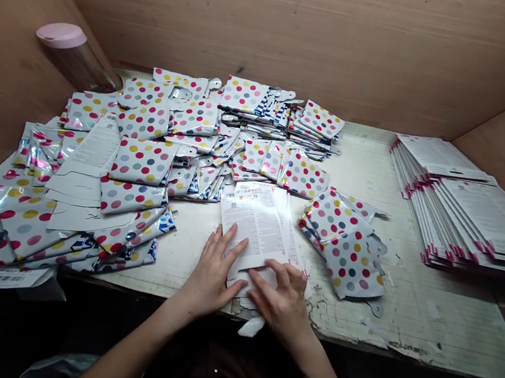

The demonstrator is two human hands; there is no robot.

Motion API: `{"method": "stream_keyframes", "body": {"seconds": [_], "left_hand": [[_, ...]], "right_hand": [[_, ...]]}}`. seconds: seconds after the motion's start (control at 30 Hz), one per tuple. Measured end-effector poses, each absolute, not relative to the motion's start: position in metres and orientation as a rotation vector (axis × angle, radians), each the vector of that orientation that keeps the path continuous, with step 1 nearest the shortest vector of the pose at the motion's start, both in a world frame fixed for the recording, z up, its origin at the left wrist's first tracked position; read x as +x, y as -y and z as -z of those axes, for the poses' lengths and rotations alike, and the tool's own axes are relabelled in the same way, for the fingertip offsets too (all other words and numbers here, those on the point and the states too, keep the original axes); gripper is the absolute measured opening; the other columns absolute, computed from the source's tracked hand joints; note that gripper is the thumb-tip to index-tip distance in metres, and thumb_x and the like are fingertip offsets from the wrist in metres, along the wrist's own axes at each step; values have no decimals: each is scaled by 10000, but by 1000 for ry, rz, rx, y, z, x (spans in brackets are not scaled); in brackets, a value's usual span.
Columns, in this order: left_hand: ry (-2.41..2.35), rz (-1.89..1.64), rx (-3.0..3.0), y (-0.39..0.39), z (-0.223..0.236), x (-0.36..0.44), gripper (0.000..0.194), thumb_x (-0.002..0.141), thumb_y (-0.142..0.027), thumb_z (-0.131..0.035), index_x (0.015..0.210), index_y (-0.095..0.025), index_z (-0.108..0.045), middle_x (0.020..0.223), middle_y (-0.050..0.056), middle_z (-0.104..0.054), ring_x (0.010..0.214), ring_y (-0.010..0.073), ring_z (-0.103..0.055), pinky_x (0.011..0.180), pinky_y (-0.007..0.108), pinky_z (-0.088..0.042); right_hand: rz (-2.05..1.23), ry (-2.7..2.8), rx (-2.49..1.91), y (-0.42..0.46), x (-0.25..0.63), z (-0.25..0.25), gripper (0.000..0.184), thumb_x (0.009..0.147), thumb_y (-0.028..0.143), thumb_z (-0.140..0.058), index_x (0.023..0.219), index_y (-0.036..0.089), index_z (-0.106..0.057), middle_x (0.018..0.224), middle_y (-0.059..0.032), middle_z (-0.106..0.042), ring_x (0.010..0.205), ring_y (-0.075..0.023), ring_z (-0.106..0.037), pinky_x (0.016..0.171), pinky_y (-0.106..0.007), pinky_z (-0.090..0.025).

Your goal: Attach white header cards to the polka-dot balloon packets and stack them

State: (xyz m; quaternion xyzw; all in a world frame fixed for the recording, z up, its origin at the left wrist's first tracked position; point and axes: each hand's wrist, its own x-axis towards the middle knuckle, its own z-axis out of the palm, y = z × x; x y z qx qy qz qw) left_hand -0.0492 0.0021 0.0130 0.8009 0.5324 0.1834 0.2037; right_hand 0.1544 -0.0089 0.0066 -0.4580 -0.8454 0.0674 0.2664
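Note:
Both my hands are on a white printed card in a clear plastic sleeve, at the table's front edge. My left hand presses its fingers on the card's lower left part. My right hand lies across the lower end of the sleeve. To the right of my hands lies a small heap of polka-dot foil packets. Many more polka-dot packets spread over the table's left and middle, mixed with loose printed cards.
Two stacks of white printed cards with red-edged ends stand at the right of the worn, pale tabletop. Brown board walls enclose the table on three sides. A pink-lidded clear jar stands at the back left corner.

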Motion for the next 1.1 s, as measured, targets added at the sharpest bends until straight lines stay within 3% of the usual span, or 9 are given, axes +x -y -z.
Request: {"method": "stream_keyframes", "body": {"seconds": [0.13, 0.23, 0.37, 0.47, 0.53, 0.63, 0.73, 0.9, 1.1], "left_hand": [[-1476, -475, 2267, -3, -12, -52, 670, 852, -280, -566, 1469, -209, -315, 1579, 141, -213, 1449, 370, -157, 1137, 599, -213], [-1483, -441, 2308, -4, -13, -52, 646, 856, -272, -554, 1466, -240, -342, 1572, 99, -255, 1430, 373, -199, 1133, 588, -241], [-1525, -378, 2408, -1, -9, -52, 632, 886, -274, -510, 1486, -264, -312, 1593, 59, -221, 1454, 378, -107, 1134, 591, -227], [-1562, -331, 2487, 2, -4, -52, 620, 905, -304, -495, 1492, -264, -299, 1602, 56, -189, 1464, 380, -45, 1144, 603, -173], [-1574, -324, 2513, 3, -1, -52, 617, 917, -338, -488, 1496, -275, -285, 1601, 54, -189, 1466, 380, -36, 1145, 613, -149], [-1591, -335, 2521, 3, -1, -50, 603, 929, -342, -478, 1496, -262, -288, 1597, 65, -201, 1468, 371, -36, 1149, 618, -122], [-1593, -386, 2485, 2, -3, -46, 557, 944, -340, -460, 1474, -220, -344, 1586, 91, -231, 1471, 340, -86, 1155, 575, -177], [-1603, -501, 2389, 0, -4, -42, 503, 942, -338, -465, 1432, -233, -422, 1553, 91, -321, 1457, 316, -180, 1140, 548, -247], [-1549, -479, 2385, 1, -3, -47, 740, 838, -565, -567, 1466, -232, -360, 1575, 106, -261, 1457, 355, -154, 1146, 568, -201]], "right_hand": [[-65, 2333, -1334, 16, 135, 2, 315, 868, 366, -626, 1179, 316, -625, 1507, -88, -363, 1403, -403, -161, 1043, -640, -212], [-129, 2382, -1390, 15, 120, 5, 389, 853, 456, -618, 1180, 245, -618, 1553, -103, -292, 1431, -418, -93, 1079, -679, -120], [-166, 2395, -1354, 20, 118, -4, 527, 853, 501, -604, 1251, 158, -575, 1541, -150, -307, 1419, -436, -144, 1086, -675, -163], [-260, 2336, -1190, 27, 133, -12, 430, 904, 291, -576, 1314, 170, -527, 1459, -147, -437, 1376, -365, -290, 1051, -576, -341], [-333, 2158, -1197, 27, 146, -13, 370, 917, 145, -509, 1279, 208, -557, 1316, -134, -554, 1247, -293, -449, 976, -501, -444], [-390, 1921, -1308, 14, 157, -7, 297, 928, 124, -473, 1152, 231, -636, 1049, -105, -607, 990, -241, -545, 852, -452, -508], [-393, 1845, -1382, -2, 157, 0, 209, 933, 163, -494, 1034, 215, -670, 915, -79, -569, 882, -224, -527, 796, -421, -507], [-395, 1811, -1398, -10, 151, 2, 170, 929, 180, -506, 907, 211, -672, 835, -62, -533, 860, -223, -510, 774, -398, -480], [-301, 1937, -1524, -11, 149, 3, 155, 932, 225, -515, 854, 214, -649, 829, -52, -544, 820, -218, -487, 738, -379, -397]]}}
